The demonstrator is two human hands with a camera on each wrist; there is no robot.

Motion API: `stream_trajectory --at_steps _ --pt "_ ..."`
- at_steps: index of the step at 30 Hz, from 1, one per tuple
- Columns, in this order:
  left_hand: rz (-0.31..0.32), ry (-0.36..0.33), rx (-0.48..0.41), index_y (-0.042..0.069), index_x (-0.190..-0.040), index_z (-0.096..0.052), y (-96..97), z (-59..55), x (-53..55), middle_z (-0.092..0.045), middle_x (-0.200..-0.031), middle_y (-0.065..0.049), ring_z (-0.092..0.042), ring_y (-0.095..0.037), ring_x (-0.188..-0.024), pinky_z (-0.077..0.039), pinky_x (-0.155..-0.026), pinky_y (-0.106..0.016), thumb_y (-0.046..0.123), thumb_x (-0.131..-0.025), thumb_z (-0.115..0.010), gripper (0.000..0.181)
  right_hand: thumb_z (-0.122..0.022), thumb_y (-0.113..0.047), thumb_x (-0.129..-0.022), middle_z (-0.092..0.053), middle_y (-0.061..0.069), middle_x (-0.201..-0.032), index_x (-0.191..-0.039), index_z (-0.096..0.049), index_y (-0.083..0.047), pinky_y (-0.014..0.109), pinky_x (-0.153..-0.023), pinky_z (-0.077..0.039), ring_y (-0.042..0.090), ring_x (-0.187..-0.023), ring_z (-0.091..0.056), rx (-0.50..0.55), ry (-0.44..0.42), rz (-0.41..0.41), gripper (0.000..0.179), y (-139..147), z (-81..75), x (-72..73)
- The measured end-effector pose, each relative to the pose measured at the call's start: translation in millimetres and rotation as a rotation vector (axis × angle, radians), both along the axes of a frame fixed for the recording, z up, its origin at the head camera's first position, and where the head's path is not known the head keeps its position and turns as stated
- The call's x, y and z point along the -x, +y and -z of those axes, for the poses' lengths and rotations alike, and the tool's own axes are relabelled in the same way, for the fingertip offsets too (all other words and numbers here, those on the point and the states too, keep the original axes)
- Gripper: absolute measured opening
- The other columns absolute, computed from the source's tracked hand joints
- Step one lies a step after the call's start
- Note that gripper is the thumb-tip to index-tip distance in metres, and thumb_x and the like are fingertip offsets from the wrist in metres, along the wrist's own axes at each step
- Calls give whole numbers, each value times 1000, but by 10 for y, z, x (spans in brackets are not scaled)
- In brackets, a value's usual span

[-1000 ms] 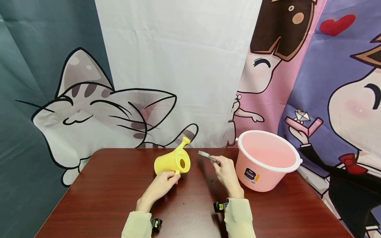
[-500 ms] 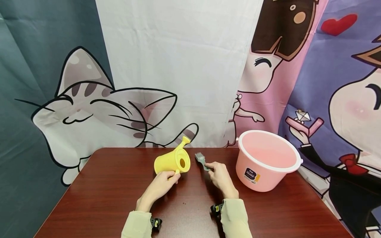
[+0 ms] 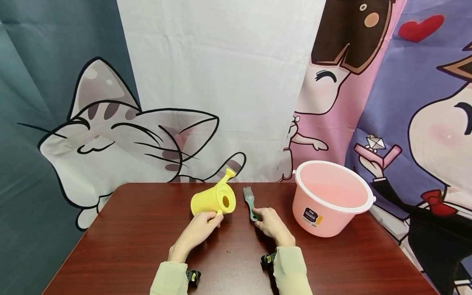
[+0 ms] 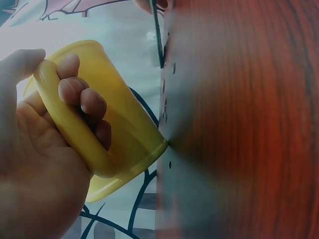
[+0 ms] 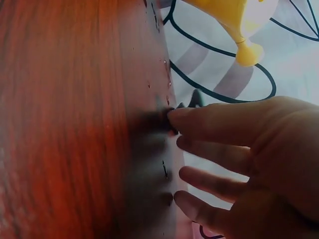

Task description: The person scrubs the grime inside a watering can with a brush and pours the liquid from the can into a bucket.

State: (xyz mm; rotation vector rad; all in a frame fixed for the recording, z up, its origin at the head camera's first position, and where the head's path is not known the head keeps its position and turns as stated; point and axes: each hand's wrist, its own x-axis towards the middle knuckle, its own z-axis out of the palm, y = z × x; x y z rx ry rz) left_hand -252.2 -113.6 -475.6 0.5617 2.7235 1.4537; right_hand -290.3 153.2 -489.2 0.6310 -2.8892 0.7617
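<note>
My left hand (image 3: pixel 200 227) grips the handle of a yellow toy watering can (image 3: pixel 206 201). The can is tilted, its round opening facing right and its spout pointing up and away. In the left wrist view, curled fingers (image 4: pixel 75 92) wrap the can's handle. To the right, a small grey-green toy rake (image 3: pixel 249 198) lies on the table with its tines towards the far edge. At its handle end, my right hand (image 3: pixel 272 223) pinches with thumb and forefinger. In the right wrist view the other fingers (image 5: pixel 214 181) are spread, and the rake is mostly hidden.
A pink bucket (image 3: pixel 317 221) with a white rim stands right of the right hand. The dark red wooden table (image 3: pixel 129 246) ends at a cartoon-printed cloth (image 3: pixel 221 82) hanging behind it.
My right hand has lowered the rake to the table and turned it so its tines point away, and its handle end has come nearer. The left hand and can have stayed still.
</note>
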Motion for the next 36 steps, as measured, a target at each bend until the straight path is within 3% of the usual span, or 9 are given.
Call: stream_trajectory --at_steps 6,11,20,24,36 --pt "-2 2 6 11 -78 -63 -3 4 5 -44 -60 7 -43 -9 -55 -39 -55 -25 45 -99 -53 42 -74 2 -79 -65 21 -114 -117 -66 6 48 -96 -44 37 -110 -59 -13 -20 7 39 1 -30 -8" --pt "-7 12 14 11 -77 -63 -7 -4 7 -44 -60 7 -43 -9 -56 -39 -55 -25 44 -100 -53 42 -73 -5 -85 -66 16 -115 -122 -65 1 47 -93 -46 31 -107 -62 35 -46 43 39 27 -175 -38" --pt "-13 25 22 11 -77 -63 6 -12 -3 -43 -59 8 -42 -8 -55 -39 -55 -25 41 -100 -53 40 -68 -16 -92 -69 6 -111 -127 -64 -7 43 -84 -50 23 -98 -65 205 -7 82 36 173 -665 -215" --pt "-10 22 18 10 -77 -63 11 -10 -10 -44 -59 8 -42 -8 -54 -39 -54 -25 40 -101 -53 39 -66 -20 -94 -70 3 -105 -126 -64 -9 44 -86 -48 23 -99 -65 221 72 85 34 272 -871 -269" --pt "4 14 7 9 -77 -63 22 9 -10 -44 -59 6 -41 -7 -52 -39 -53 -25 41 -100 -53 41 -57 -20 -100 -68 16 -114 -127 -62 -1 46 -82 -51 33 -94 -67 289 216 123 34 876 -1511 -405"
